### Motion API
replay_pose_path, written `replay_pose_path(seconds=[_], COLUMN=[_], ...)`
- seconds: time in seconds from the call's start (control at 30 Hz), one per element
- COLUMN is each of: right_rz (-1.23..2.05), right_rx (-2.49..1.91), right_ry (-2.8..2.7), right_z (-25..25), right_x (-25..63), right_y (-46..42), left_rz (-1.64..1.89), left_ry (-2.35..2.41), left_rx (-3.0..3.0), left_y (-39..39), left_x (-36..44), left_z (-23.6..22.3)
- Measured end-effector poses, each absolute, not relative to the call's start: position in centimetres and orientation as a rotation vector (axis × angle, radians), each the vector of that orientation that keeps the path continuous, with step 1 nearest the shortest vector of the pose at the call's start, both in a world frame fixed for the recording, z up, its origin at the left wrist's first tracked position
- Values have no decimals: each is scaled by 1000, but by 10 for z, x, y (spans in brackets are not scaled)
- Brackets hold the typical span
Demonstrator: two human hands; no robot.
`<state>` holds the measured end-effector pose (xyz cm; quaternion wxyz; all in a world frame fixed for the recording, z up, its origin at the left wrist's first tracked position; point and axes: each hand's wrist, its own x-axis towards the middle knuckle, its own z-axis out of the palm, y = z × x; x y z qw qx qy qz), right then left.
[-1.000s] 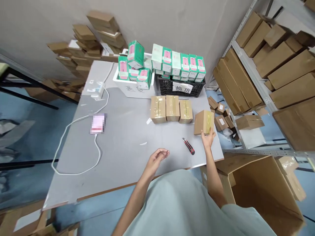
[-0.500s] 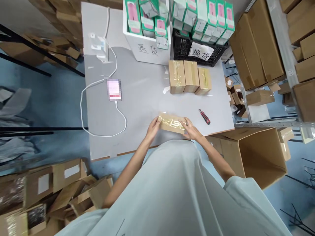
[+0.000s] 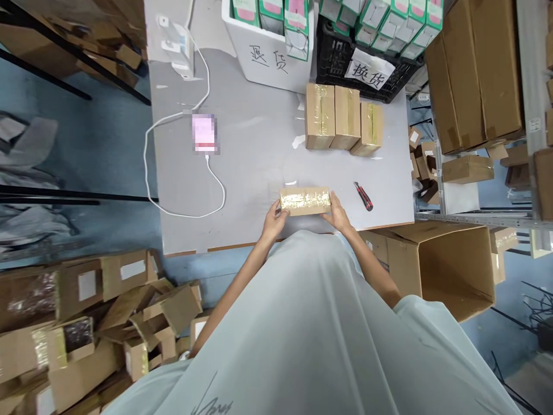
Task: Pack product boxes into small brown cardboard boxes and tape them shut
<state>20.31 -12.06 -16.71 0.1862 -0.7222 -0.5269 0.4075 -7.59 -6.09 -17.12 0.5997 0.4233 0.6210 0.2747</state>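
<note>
A small brown cardboard box (image 3: 305, 202) with shiny clear tape along its top lies near the table's front edge. My left hand (image 3: 273, 221) grips its left end, the thumb on the near side. At the opposite end, my right hand (image 3: 337, 213) has its fingers wrapped round the corner. To the right of that hand lies a red and black utility knife (image 3: 363, 196). Farther back, three taped cardboard boxes stand side by side, among them a left one (image 3: 319, 116), a middle one (image 3: 347, 118) and a smaller right one (image 3: 367, 129).
Behind the boxes are a white bin (image 3: 276, 63) and a black crate (image 3: 332, 63), both holding green-and-pink cartons. A blurred-out device (image 3: 204, 132) on a white cable lies at left. A large open carton (image 3: 458, 271) stands right of the table; cardboard piles lie at lower left.
The box has turned so its taped side faces up more evenly, and my right hand has shifted to its end. The view has tipped down, so the table appears higher.
</note>
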Motion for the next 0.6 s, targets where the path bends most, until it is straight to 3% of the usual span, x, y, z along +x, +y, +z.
replay_pose_path(seconds=[0.3,0.6], right_rz=[1190,1188], right_rx=[-1883,-2135], right_ry=[-1119,-1219], right_z=[-164,-191], right_x=[219,250], right_y=[-118,-83], left_rz=[703,610], left_ry=[1508,1584], left_rx=[1019,914], left_y=[-57,-41], left_x=[-60,-42], left_z=[-163,-190])
